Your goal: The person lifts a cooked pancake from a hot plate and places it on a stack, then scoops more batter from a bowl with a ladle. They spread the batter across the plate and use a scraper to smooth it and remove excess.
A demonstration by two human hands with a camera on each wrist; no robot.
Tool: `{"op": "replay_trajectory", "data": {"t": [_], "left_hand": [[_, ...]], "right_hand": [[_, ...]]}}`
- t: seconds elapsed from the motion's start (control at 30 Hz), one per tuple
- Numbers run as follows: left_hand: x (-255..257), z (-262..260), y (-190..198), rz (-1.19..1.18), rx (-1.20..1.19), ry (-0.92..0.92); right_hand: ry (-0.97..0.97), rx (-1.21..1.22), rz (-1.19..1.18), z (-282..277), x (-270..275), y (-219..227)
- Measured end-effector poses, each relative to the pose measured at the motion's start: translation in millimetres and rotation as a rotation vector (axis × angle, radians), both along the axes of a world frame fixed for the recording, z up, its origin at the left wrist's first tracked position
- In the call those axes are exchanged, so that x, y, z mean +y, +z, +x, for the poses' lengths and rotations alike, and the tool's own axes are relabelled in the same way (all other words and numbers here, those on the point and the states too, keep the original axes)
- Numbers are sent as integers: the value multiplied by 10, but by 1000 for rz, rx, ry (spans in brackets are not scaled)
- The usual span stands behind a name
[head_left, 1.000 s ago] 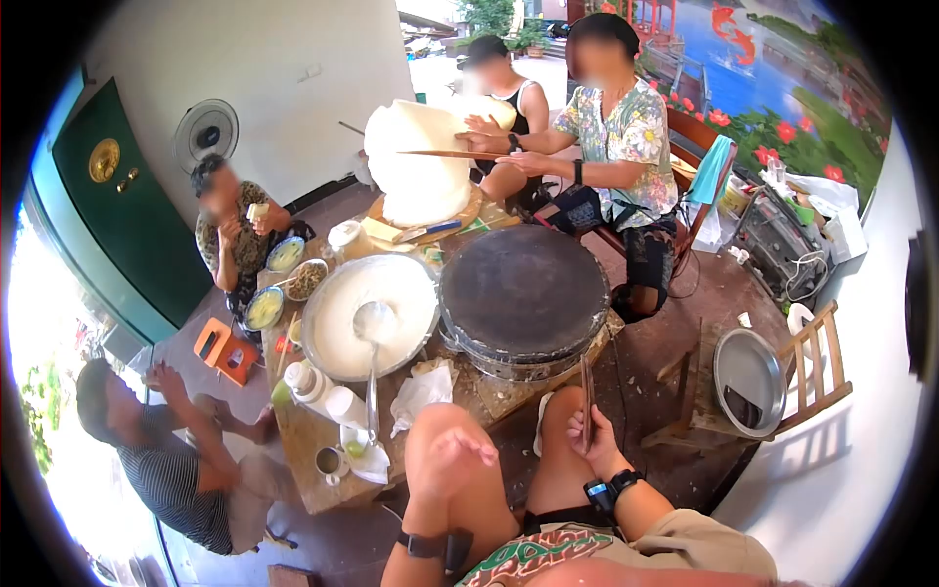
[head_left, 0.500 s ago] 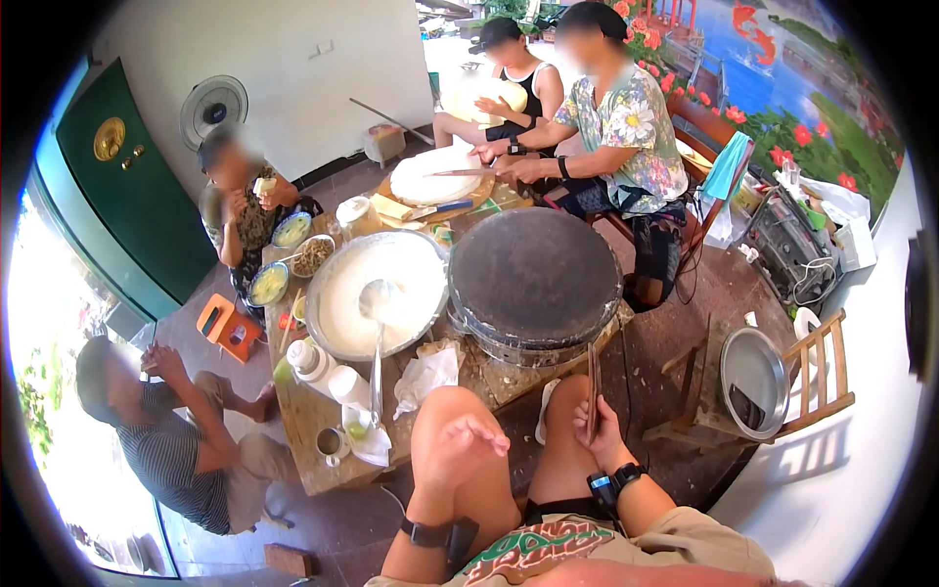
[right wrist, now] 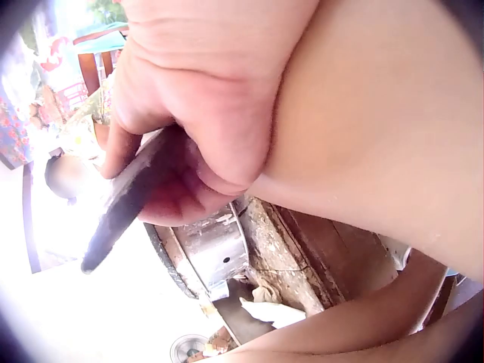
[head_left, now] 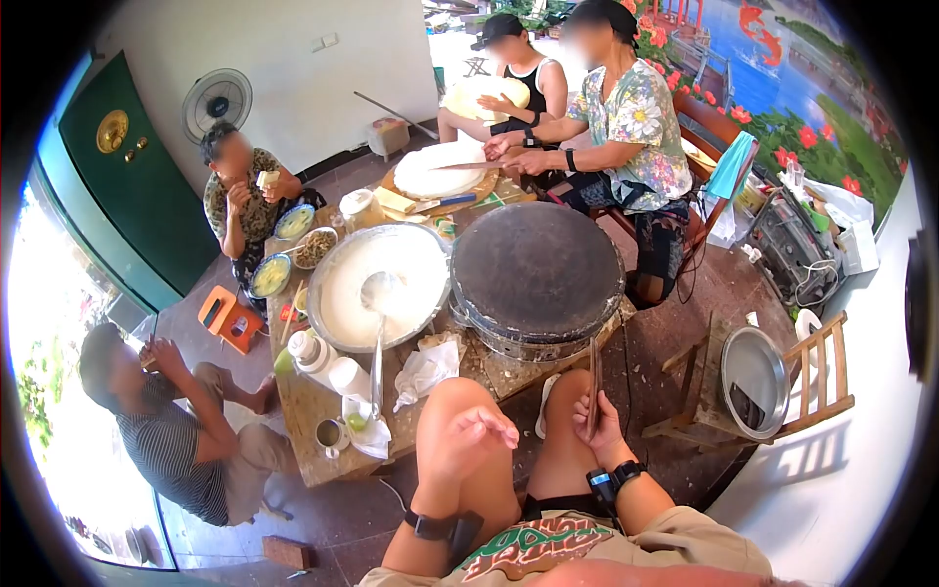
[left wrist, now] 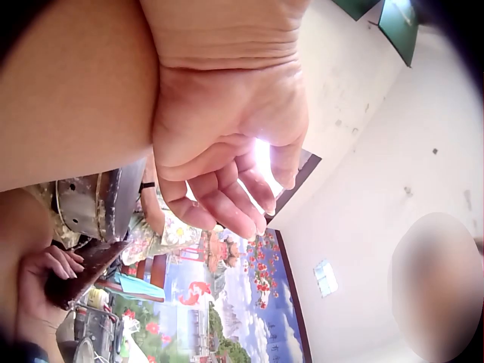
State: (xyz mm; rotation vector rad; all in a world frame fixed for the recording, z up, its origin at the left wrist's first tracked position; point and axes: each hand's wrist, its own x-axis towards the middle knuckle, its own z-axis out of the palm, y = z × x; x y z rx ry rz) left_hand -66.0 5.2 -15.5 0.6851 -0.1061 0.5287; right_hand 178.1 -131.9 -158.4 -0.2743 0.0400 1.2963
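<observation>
My left hand rests with its wrist on my raised left knee, palm up, its fingers loosely bent with nothing in them. My right hand grips a flat dark brown wooden blade, held upright by my right thigh and seen edge-on in the head view. From the right wrist camera, the blade juts out between thumb and fingers. Just beyond its tip stands a round black griddle with a bare top. Left of that, a wide metal basin of white batter holds a ladle.
Across the table, a person in a flowered shirt holds a long flat stick over a white round sheet on a round board. Bowls, bottles and a metal mug line the left side. A metal pan sits right on a wooden chair.
The person opposite has lowered the large white sheet from upright onto the round board. At lower left, a seated person's hands went up to the mouth. My hands have hardly moved.
</observation>
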Motion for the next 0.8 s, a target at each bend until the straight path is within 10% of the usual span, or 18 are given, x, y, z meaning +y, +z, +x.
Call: {"op": "replay_trajectory", "data": {"t": [0.8], "left_hand": [[53,-14,1,95,150,-59]], "right_hand": [[-33,-94,-179,-26,40,-14]]}}
